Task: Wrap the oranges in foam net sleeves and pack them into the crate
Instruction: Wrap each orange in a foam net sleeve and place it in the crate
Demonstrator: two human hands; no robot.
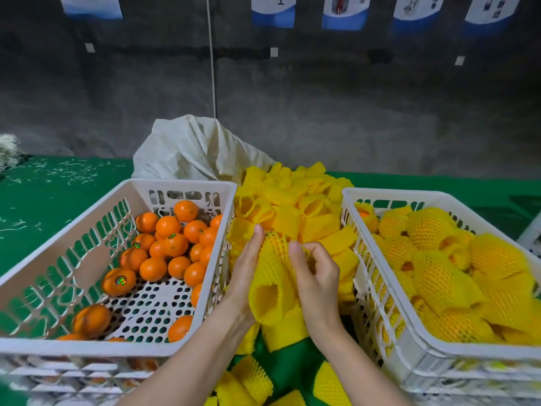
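2 bare hands meet in the middle, between 2 white crates. The left hand [246,268] grasps 1 yellow foam net sleeve [270,291] from its left side, with the thumb laid up along the net. The right hand [316,273] has its fingers curled in and pinches the same sleeve from the right. The sleeve hangs with its open end toward the person. Near the fingertips the net is pulled wide, so the holes look big. I cannot tell for sure if an orange is inside it.

The left crate [181,186] holds many bare oranges [172,244]. They sit mostly in the far right part of it, and some of the floor with its round holes shows. 1 orange near the front has a shiny sticker [120,280].

The right crate [366,194] is full of wrapped oranges [439,273], each in a yellow net. They are heaped up close to the rim.

Between the 2 crates lies a big pile of sleeves [292,206]. It is just under and behind the hands. A few more sleeves lie near the person's arms at the bottom.

Everything rests on a green cloth [58,186] with small white bits on it. A white sack [190,150] slumps behind the left crate, touching the pile. Behind is a grey wall [322,112] with posters [272,10] along the top and a thin cord [212,54] hanging down.
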